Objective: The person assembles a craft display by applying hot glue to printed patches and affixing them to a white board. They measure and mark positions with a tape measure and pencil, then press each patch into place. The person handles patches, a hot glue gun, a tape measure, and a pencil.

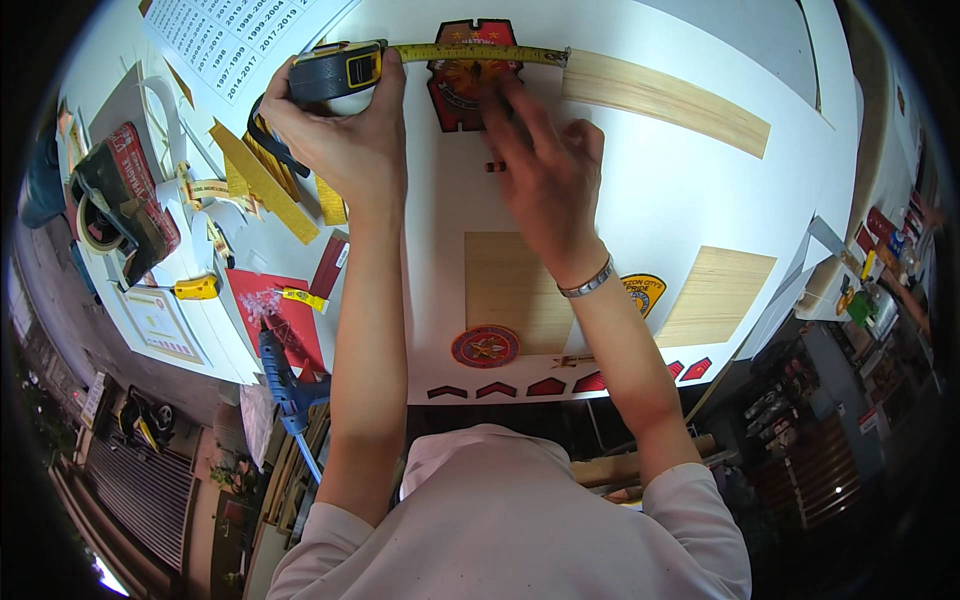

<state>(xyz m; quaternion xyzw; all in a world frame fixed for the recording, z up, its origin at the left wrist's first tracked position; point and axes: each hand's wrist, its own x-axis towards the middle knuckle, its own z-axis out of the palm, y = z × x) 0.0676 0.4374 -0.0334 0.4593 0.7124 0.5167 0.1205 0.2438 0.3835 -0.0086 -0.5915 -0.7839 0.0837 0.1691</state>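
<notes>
The left hand [352, 135] grips a black-and-yellow tape measure [335, 73], its yellow blade [470, 53] drawn out across a red-and-black emblem [450, 108] to the end of a pale wooden strip [665, 100]. The right hand [548, 165], slightly blurred, reaches over the emblem's lower right. Nearer the person, a round badge [486, 347] overlaps a wooden panel [505, 285] on the white surface [650, 195]; a blue glue gun [285, 385] lies left.

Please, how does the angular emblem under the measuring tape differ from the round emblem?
The angular emblem has notched edges; the round emblem has a circular outline. The angular emblem looks larger than the round emblem. The tape blade crosses the angular emblem, while the round emblem overlaps the corner of a wooden panel. Both show red.
</notes>
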